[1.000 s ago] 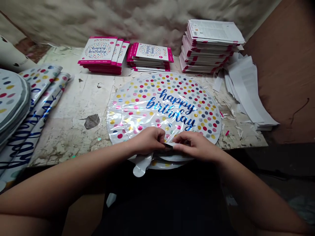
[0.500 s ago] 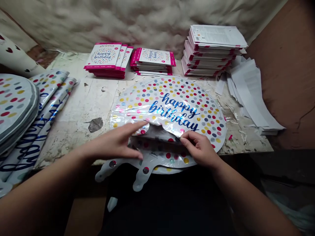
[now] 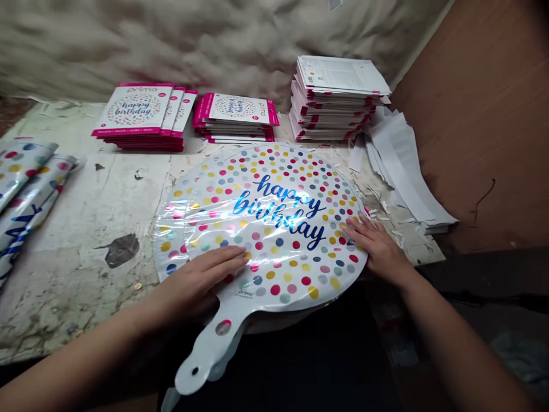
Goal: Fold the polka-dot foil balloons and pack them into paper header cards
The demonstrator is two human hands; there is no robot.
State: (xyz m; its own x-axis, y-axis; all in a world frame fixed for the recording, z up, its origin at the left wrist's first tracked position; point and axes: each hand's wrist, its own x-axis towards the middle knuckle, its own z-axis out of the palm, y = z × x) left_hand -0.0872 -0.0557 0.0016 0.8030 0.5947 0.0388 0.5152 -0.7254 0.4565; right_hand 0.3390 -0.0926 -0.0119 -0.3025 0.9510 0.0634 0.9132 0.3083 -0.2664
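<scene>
I read the left hand [image 3: 197, 280] and right hand [image 3: 375, 249] lying open and well apart on a dotted foil balloon [image 3: 274, 229], stacked over further foil [image 3: 283, 323] at the front edge of the counter [image 3: 86, 229]; its handle tab [image 3: 210, 349] overhangs lower center, layers underneath hidden, forearms cut off by the frame

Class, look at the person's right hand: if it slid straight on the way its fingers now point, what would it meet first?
The right hand already rests on the foil balloon. Sliding on, it would first cross printed dots, then probably reach the blue "birthday" lettering. No separate object appears in its way.
</scene>
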